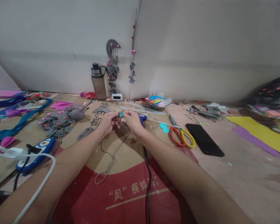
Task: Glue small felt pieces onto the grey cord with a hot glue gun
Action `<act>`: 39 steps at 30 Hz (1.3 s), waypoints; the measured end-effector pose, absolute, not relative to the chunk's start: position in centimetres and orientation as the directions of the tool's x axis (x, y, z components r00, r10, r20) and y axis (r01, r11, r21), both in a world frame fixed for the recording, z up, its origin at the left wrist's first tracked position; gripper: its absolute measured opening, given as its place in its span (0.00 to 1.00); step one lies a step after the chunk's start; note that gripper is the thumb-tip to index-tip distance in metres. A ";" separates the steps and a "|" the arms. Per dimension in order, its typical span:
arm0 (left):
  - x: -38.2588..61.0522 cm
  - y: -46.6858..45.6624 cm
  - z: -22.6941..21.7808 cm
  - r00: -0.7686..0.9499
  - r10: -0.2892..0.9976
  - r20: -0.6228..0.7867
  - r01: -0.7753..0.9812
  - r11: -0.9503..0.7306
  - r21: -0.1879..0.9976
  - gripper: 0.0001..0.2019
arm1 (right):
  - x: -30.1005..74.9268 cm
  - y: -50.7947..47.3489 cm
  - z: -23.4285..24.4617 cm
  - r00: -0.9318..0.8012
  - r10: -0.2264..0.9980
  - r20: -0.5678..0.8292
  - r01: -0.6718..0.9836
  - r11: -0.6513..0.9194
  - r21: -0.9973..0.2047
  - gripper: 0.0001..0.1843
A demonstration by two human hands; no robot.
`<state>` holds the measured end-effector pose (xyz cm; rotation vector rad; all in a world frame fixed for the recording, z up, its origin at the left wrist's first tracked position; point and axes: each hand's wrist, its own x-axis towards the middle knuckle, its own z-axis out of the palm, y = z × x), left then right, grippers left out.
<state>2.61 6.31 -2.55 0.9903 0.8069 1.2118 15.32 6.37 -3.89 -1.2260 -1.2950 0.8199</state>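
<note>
My left hand (107, 123) and my right hand (133, 122) meet over the middle of the cardboard. Both are closed in a pinch around a small teal piece (121, 114), whose shape is mostly covered by my fingers. A thin grey cord (112, 160) runs in a loose loop below my hands; whether it joins the teal piece cannot be made out. Partly behind my right hand lies a blue glue gun (143, 118). Other teal cut-outs (164, 127) rest to its right, beside scissors with red and yellow handles (182, 137).
A black phone (204, 140) lies to the right, before yellow sheets (261, 130). A bottle (99, 84) stands against the wall near hanging grey felt ornaments (112, 63). Left are grey felt pieces with pompoms (58, 121) and a blue-white power strip (37, 154). A black cable (148, 177) crosses the front.
</note>
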 end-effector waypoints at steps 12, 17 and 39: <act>2.3 6.4 -2.6 0.201 0.980 -0.001 -0.318 0.066 0.946 0.10 | 15.0 5.5 -3.2 0.106 0.946 0.307 0.255 0.273 -0.928 0.11; 2.3 6.6 -2.7 0.264 0.964 -0.030 -0.346 0.124 0.930 0.09 | 15.2 5.6 -3.1 0.111 0.951 0.290 0.228 0.260 -0.938 0.10; 2.4 6.6 -2.6 0.063 0.997 -0.040 -0.279 0.056 0.959 0.10 | 15.4 5.7 -3.0 0.060 0.947 0.316 0.381 0.271 -0.884 0.13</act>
